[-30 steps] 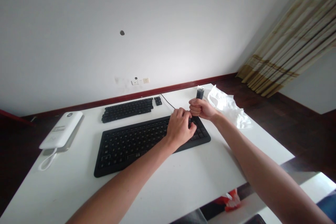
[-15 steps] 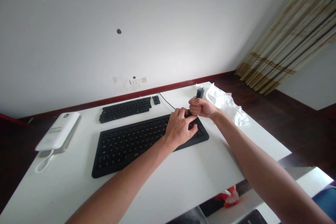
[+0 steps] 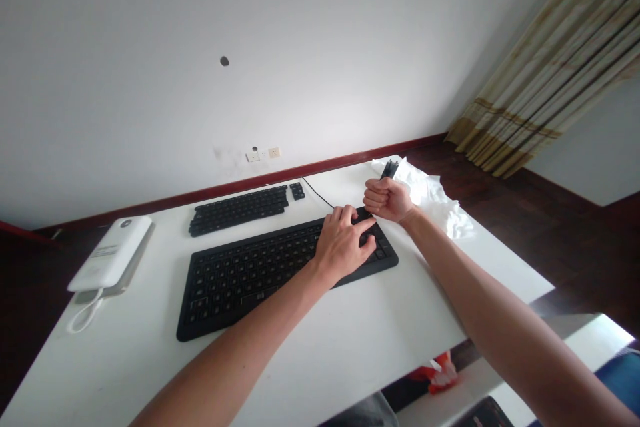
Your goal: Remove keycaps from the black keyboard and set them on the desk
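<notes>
A black keyboard base (image 3: 235, 280) with its keycaps off lies on the white table (image 3: 320, 353). My left hand (image 3: 343, 240) rests on its right part, fingers spread and palm down, holding nothing. Above the keyboard's far right corner, my right hand (image 3: 386, 199) is closed in a fist around a black handled tool (image 3: 390, 169). Only the tool's upper end shows above the fist; its lower end is hidden, so its kind cannot be told. Removed black keycaps (image 3: 240, 209) lie in rows behind the keyboard, with a small separate group (image 3: 297, 191) beside them.
A white power bank (image 3: 110, 252) with a looped cable stands at the table's left. Crumpled white plastic (image 3: 435, 203) lies at the right edge. A thin black cable (image 3: 317, 193) runs from behind the keyboard to the wall. A patterned curtain (image 3: 515, 120) hangs at the right.
My right fist has shifted slightly to the right with the black tool, which now tilts further right. My left hand has stayed in place on the keyboard.
</notes>
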Motion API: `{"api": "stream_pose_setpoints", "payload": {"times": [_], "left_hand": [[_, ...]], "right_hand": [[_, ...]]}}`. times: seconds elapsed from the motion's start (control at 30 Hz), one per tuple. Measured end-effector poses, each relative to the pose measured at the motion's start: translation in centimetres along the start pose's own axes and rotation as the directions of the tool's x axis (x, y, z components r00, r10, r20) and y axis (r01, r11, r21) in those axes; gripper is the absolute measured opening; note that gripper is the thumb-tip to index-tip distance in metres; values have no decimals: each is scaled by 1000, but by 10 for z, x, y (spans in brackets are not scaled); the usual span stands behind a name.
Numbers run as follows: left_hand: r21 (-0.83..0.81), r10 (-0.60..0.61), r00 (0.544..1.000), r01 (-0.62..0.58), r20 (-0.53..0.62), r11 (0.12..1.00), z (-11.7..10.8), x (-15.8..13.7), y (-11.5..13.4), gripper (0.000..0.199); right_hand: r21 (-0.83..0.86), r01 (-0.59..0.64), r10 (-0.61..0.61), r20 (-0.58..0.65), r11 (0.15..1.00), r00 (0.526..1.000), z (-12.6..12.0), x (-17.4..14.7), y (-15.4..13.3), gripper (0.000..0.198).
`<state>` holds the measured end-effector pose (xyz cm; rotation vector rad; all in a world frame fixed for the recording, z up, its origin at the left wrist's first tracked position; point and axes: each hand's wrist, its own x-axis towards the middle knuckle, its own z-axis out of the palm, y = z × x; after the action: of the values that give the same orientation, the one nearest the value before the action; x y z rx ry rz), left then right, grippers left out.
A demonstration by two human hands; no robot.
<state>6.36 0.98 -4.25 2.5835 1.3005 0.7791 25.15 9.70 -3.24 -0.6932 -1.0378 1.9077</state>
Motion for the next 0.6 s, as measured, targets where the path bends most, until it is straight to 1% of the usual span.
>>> {"api": "stream_pose_setpoints", "payload": {"times": [0.1, 0.17, 0.23, 0.3, 0.37, 0.43, 0.5, 0.57, 0.6], "left_hand": [[-7, -3, 1000, 3, -2, 1000, 0, 1, 0, 38], [-14, -20, 1000, 20, -22, 1000, -2, 2, 1, 46], [-15, -53, 996, 52, -71, 999, -6, 4, 0, 57], [-15, -85, 985, 84, -148, 996, -12, 7, -2, 65], [-14, -105, 970, 105, -221, 994, -18, 10, -8, 69], [-8, -113, 960, 115, -257, 993, -22, 13, -16, 76], [-7, -110, 962, 112, -251, 994, -23, 15, -25, 82], [-20, -119, 972, 117, -201, 993, -23, 14, -34, 83], [-24, -133, 978, 131, -163, 991, -23, 14, -36, 80]], "right_hand": [[3, 89, -88, -97, 996, 991, 12, -1, -8, 40], [23, 186, -179, -177, 982, 968, 16, 1, -13, 32], [21, 276, -263, -249, 961, 932, 15, 4, -15, 23], [-56, 322, -323, -314, 945, 893, 13, 9, -14, 18], [-226, 318, -380, -338, 921, 861, 14, 12, -8, 21], [-452, 291, -443, -278, 843, 852, 21, 12, -2, 30], [-642, 273, -470, -155, 716, 869, 34, 9, 4, 41], [-747, 277, -441, -24, 604, 897, 49, 3, 7, 48], [-774, 290, -415, 38, 563, 909, 56, 0, 7, 49]]}}
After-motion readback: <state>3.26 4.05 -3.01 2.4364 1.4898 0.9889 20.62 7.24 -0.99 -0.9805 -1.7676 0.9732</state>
